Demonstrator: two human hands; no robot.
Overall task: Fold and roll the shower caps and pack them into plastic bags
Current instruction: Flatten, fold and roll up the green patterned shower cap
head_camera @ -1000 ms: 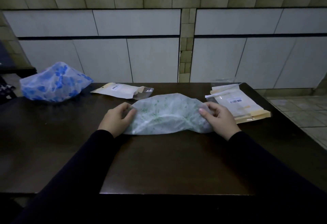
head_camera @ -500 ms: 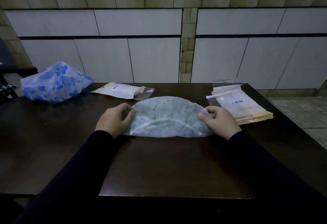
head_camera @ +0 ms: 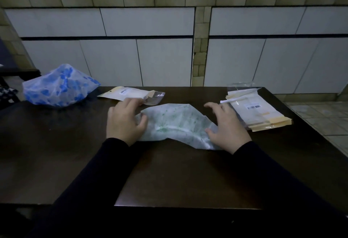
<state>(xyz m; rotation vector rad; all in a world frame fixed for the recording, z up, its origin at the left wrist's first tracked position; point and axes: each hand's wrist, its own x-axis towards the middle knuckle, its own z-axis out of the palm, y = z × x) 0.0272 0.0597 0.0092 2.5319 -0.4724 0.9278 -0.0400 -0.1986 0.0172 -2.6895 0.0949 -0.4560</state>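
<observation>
— Two hands on one cap, from my remote seat: what does the head view give you?

— Green cap (head_camera: 177, 123) lies folded flat on the dark table (head_camera: 178, 177), mid-table. My left hand (head_camera: 125, 123) rests on its left end, fingers spread and relaxed, thumb touching the plastic. My right hand (head_camera: 227, 126) sits at the right end, fingers splayed, thumb on the cap's edge, the other fingertips off it. Neither grips anything.

— And the bags?

— One flat bag (head_camera: 130, 94), barcode label up, lies just beyond my left hand, near the far edge. A stack of bags (head_camera: 258, 113) lies just right of my right hand; whether they touch, I cannot tell.

— Anything else on the table?

— Blue cap (head_camera: 60, 86), puffed up and unfolded, at the far left corner, well apart from the green one. Tiled wall (head_camera: 150, 60) behind the table
</observation>
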